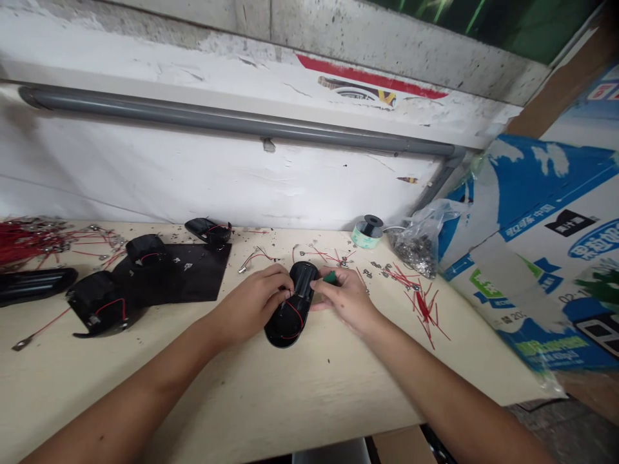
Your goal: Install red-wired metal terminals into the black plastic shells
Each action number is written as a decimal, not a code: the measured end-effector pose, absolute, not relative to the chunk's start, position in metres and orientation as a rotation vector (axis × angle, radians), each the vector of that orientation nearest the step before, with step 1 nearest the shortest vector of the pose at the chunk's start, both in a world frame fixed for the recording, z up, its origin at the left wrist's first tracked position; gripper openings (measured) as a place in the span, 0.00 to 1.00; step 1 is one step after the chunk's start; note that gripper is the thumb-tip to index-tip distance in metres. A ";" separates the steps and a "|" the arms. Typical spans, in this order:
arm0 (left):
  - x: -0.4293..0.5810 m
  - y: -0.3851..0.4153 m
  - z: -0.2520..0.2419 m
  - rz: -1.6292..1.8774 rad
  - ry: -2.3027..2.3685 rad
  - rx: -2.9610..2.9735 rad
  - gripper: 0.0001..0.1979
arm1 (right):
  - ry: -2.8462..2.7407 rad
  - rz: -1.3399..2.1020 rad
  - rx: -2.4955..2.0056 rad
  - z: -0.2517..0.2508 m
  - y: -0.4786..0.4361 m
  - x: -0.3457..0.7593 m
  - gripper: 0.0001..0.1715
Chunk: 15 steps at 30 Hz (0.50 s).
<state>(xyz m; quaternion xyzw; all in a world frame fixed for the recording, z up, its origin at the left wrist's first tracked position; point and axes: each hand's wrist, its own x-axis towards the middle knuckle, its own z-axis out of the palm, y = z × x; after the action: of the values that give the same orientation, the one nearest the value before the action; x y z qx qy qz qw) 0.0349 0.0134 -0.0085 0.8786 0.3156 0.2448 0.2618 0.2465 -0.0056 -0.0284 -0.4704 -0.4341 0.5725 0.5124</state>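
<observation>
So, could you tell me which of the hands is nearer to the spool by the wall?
Right. The right hand lies just in front of the spool, not touching; the left hand sits farther left, across the black housing.

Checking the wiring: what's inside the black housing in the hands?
A red wire curves across the open side of the housing. The left hand and the right hand, pinching a green item, cover parts of its far end; what lies there is hidden.

On the table (290, 399): five black casings (293, 306), one black sheet (193, 274), one wire spool (367, 232), one bag of metal clips (418, 245), one green tool (331, 278), one printed carton (532, 258).
</observation>
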 end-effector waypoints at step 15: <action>0.038 0.013 -0.013 0.688 0.946 2.330 0.08 | -1.095 1.388 -1.191 -0.029 -0.006 0.245 0.13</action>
<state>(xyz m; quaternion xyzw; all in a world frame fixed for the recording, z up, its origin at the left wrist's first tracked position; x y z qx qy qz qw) 0.0378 0.0132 -0.0129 0.8620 0.3500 0.2544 0.2640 0.2448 -0.0062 -0.0286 -0.4891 -0.4494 0.5698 0.4839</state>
